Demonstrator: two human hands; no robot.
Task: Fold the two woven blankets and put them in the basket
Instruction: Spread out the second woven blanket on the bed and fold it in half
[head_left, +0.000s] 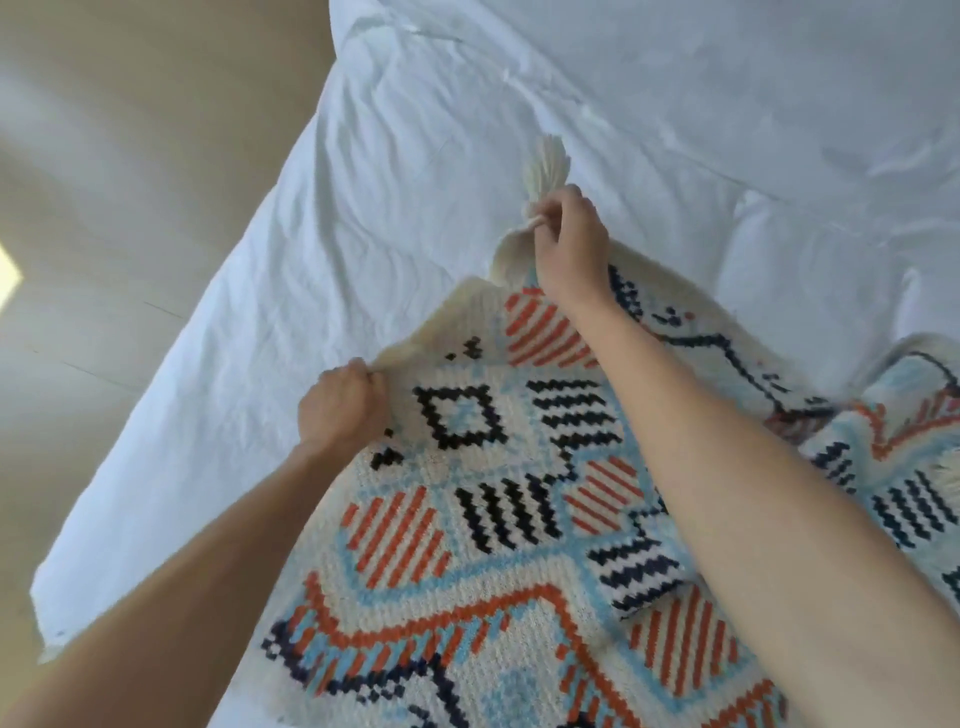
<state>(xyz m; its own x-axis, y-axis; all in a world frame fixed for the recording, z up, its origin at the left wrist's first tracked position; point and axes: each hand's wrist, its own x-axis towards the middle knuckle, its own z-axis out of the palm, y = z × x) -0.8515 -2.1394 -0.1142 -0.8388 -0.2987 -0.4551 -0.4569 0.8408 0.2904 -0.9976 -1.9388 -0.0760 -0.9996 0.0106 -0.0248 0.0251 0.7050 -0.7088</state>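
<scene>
Woven blanket (467, 519) edge pinched by left hand (340, 405) fingers, tassel (545, 166) by right hand (571, 239) fingers.

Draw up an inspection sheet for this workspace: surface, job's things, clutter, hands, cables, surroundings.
Surface: wrinkled white bedsheet.
Job's things: patterned woven blanket lies spread on the bedsheet, its far corner lifted. The bunched patterned fabric at the right may be the second blanket; cannot tell. The basket is not in view.
Clutter: nothing seen.
Hands: the left hand grips the woven blanket's cream edge. The right hand pinches its corner at the base of the tassel.
Cables: nothing seen.
Surroundings: pale floor to the left of the bedsheet.
</scene>
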